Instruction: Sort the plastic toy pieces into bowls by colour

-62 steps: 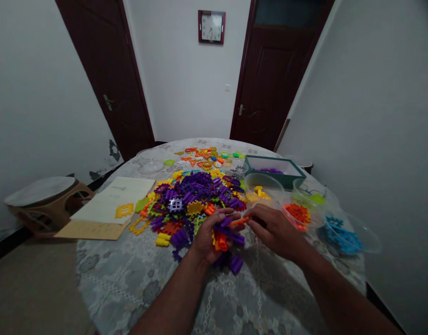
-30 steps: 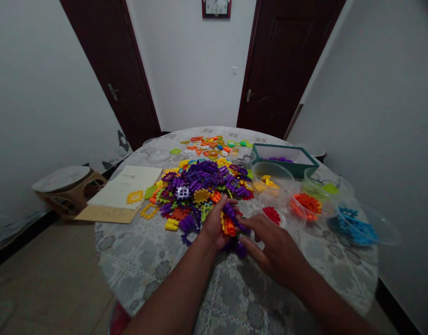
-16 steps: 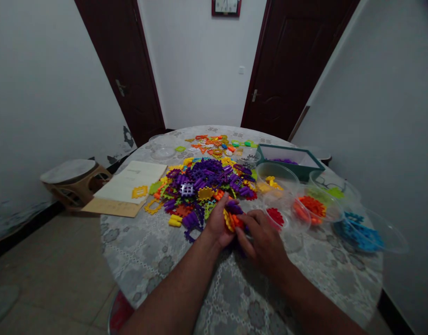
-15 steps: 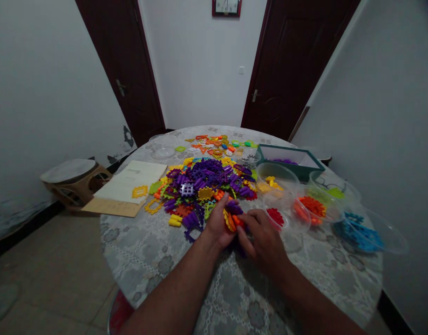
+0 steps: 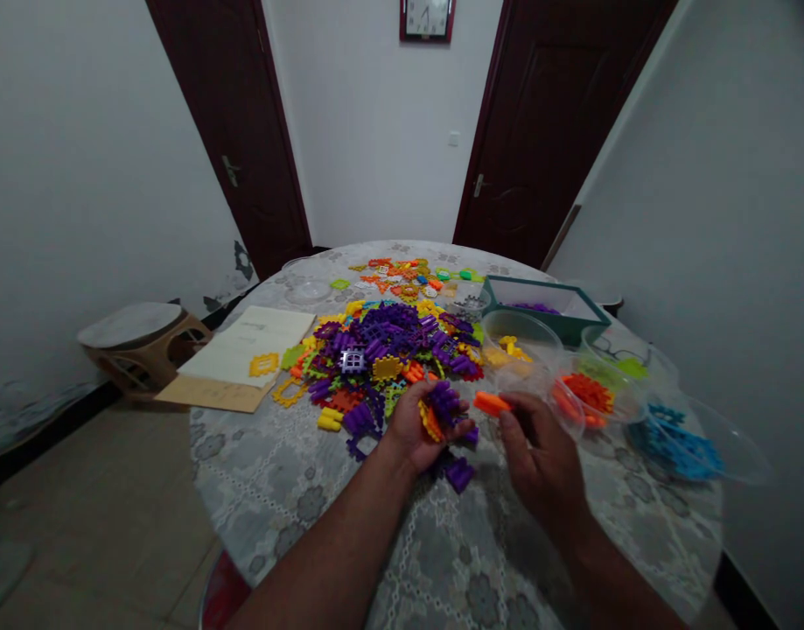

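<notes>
My left hand (image 5: 413,430) is cupped around several plastic building pieces: purple building pieces (image 5: 444,398) and an orange-yellow toothed piece (image 5: 430,422). Between the thumb and fingers of my right hand (image 5: 539,446) is an orange building piece (image 5: 492,403), held apart from the left hand. Below the left hand, a purple piece (image 5: 460,474) lies on the patterned tablecloth (image 5: 434,569). Just beyond my hands spreads a heap of mixed building pieces (image 5: 388,337), mostly purple, with yellow, green and orange ones.
Clear tubs on the right hold yellow pieces (image 5: 510,348), orange pieces (image 5: 585,394) and blue pieces (image 5: 683,446). Behind them stands a green-edged box (image 5: 576,328). An open notebook (image 5: 248,346) lies on the left. Flat orange pieces (image 5: 395,273) are scattered at the far side.
My right hand has moved right, away from my left hand, with the orange piece in its fingers. More purple pieces now show in and below my left hand.
</notes>
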`<state>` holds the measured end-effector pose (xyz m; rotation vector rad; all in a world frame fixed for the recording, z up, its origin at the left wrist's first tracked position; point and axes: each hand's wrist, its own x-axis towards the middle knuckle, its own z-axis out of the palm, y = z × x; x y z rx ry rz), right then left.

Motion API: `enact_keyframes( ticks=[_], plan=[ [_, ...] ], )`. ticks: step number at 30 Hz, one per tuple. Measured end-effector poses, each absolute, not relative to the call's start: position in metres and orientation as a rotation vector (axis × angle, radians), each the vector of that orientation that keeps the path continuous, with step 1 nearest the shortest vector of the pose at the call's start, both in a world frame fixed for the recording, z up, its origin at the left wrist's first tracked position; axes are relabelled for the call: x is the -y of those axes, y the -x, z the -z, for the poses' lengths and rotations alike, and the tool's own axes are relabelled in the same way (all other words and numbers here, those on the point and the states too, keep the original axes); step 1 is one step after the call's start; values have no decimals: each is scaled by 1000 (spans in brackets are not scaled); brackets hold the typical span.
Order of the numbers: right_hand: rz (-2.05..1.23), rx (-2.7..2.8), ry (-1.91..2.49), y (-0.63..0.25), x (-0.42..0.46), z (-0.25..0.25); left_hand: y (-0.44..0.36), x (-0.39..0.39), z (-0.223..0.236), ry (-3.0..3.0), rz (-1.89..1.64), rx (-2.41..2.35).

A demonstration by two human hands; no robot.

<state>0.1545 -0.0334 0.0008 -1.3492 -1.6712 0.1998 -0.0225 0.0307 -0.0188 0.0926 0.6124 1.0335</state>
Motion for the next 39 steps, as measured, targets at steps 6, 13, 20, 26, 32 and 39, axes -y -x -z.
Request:
enact_keyframes(
  ticks=[6,13,20,26,32,39],
  plan=[
    [127,1360,1686,-239,19,-28,22,-28,16,-194,-1018,-630],
    [232,1399,1909,-302,-1,-27,18,-28,15,-282,-954,-651],
    [101,1656,1616,-246,8,-36,19,-27,12,-344,-907,-667],
    [-116,2173,1299,-171,12,-42,17,-20,10,-373,-865,-639],
    [-221,2402,1490,-138,8,-47,14,-18,14,-349,-904,-659],
    [-562,2182,1375,-186,-42,-71,18,-22,10,-315,-853,-612]
  ],
)
